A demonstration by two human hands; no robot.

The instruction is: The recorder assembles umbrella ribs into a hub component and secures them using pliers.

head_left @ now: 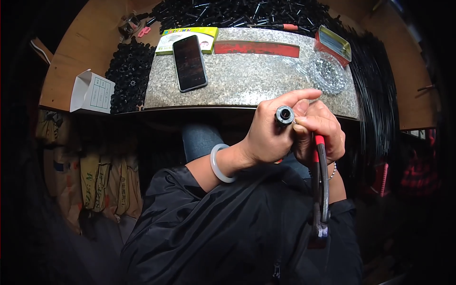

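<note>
My left hand, a pale bangle on its wrist, is closed around a black cylindrical tube whose round, hollow end faces up. Right beside it, my right hand has its thumb and fingers pinched together at the tube's rim; any small piece between those fingertips is too small to make out. A pair of pliers with dark, red-tipped handles is also tucked in my right hand, its metal head hanging down toward my sleeve. Both hands are just off the near edge of the stone-patterned board.
A phone leans on a green-white box near a red bar. A glass dish and red tin stand right. Black parts, a white carton, black tubes and thin black rods surround the board.
</note>
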